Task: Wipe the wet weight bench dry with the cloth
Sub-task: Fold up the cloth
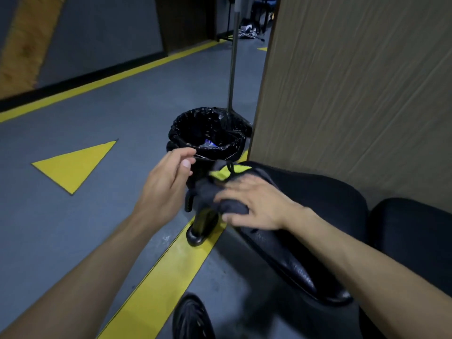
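- A person's view looking down at both bare forearms reaching forward over a grey floor (117, 118) painted with yellow lines and a yellow triangle (75, 163).
- The right hand (254, 204) presses a dark grey cloth (210, 194) against the near end of a black padded weight bench (318, 199); its fingers (234, 185) are curled around the bunched cloth, holding it.
- The cloth has a yellow-green patch (219, 174) and a small dark loop at its upper edge, and part of it hangs off the end of the bench.
- The left hand (166, 182) hovers just left of the cloth, apart from it, fingers loosely bent with thumb and forefinger close together, holding nothing visible.
- The bench runs from the centre toward the lower right, its glossy side facing the viewer; a black support foot (195, 237) rests on a yellow line below the cloth.
- Beyond the hands stands a bin (208, 133) lined with a black bag, with a metal pole (233, 57) rising behind it.
- A tall brown board (354, 81) stands behind the bench on the right.
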